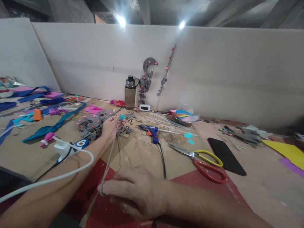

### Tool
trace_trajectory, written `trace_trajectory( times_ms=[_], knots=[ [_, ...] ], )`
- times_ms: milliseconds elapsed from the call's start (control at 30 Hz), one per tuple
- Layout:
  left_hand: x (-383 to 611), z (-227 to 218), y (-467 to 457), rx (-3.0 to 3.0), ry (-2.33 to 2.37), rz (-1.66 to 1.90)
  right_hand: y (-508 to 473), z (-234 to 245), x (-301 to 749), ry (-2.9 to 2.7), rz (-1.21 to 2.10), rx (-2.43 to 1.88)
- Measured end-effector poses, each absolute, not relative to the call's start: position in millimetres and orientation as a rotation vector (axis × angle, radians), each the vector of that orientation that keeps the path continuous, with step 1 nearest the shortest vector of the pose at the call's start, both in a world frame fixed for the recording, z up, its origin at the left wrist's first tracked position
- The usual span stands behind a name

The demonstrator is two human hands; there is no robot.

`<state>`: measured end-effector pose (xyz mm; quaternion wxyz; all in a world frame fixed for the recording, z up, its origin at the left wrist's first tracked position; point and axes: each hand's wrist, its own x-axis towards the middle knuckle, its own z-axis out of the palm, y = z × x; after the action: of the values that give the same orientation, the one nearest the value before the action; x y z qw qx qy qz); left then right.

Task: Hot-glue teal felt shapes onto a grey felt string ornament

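Observation:
My left hand (110, 126) reaches forward over the table, its fingers pinching a small turquoise flower-shaped cutout (122, 117). From that hand a thin grey string (110, 155) slants down towards me. My right hand (135, 191) is closed in the foreground, with the string looped around its fingertips and drawn taut. Beside my left hand lies a heap of grey cut shapes (91, 123) dotted with pink beads or balls. A blue glue gun (152, 131) rests to the right of my left hand, its black cord running towards me.
Scissors (201, 160) with yellow and red handles lie near a black phone (226, 155). Turquoise cutouts (188, 135) sit beyond them. A bottle (130, 95) and a grey moon-shaped hanging (147, 77) stand at the white partition (95, 60). A white cable (59, 177) crosses my left forearm.

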<state>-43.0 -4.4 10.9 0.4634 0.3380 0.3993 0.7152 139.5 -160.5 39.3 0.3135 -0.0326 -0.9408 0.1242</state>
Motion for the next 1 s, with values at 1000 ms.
trace_trajectory(
  times_ms=[1000],
  knots=[
    [-20, 33, -31, 1.042, 0.946, 1.679, -15, 4, 198, -1.984, 0.629, -1.822]
  ],
)
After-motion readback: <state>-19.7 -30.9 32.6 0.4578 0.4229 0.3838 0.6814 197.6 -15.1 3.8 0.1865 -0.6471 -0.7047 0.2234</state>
